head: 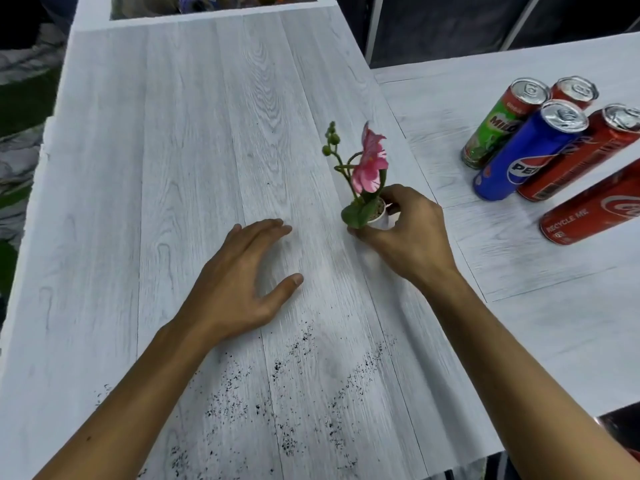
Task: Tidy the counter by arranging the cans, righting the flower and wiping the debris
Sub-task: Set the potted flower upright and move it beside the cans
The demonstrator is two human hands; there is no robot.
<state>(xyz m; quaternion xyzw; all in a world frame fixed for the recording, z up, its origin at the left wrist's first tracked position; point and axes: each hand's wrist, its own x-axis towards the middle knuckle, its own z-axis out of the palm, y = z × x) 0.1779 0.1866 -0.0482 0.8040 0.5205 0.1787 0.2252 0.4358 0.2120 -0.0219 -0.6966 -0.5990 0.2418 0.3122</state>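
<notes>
Flower point(369, 164), pink, in small white pot point(381, 219), standing upright on pale wood-grain counter point(207, 133), near right edge of main board. Step in hand, by judgement: righting the flower, apparently at its close. Right hand point(405, 233) curled around pot from the near side, thumb and fingertips pinching rim and wall; blossom and green buds rising clear above the grip. Left hand point(242, 275) spread flat, palm down, on bare counter just left of pot, holding nothing. Cans point(530, 150) grouped upright well apart to the right on adjoining surface. Dark debris point(294, 386) scattered across near counter, between the forearms, not yet wiped. Next move, by judgement: release without toppling the top-heavy stem, then fetching of a cloth, none in view.
</notes>
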